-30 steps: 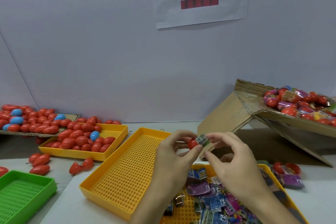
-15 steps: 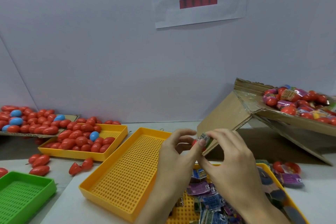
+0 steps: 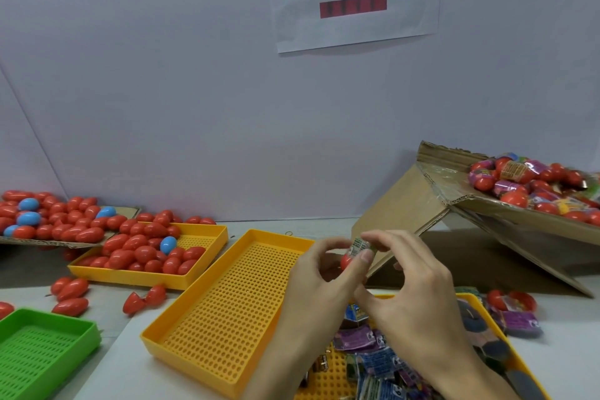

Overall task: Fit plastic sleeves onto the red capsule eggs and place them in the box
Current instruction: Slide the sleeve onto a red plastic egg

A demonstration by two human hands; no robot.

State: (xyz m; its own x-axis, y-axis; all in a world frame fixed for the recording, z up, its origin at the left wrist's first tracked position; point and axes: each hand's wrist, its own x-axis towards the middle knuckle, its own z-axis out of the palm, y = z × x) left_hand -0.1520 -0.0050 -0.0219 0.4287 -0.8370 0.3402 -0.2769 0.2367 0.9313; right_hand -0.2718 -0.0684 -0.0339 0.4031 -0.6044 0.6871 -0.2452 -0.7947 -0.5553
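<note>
My left hand (image 3: 319, 282) and right hand (image 3: 412, 305) meet above the near middle of the counter (image 3: 107, 364). Just left of them the empty yellow tray (image 3: 227, 308) leaves open room to reach down. Farther left, loose red eggs (image 3: 73, 291) litter the counter between the green tray (image 3: 42, 347) at the near left corner and the egg-filled yellow tray (image 3: 156, 256). To my right the tilted cardboard box (image 3: 480, 221) leans over the far right edge, its flap walling off that side. Under my right hand, the sleeve tray (image 3: 389, 364) is heaped.
</note>
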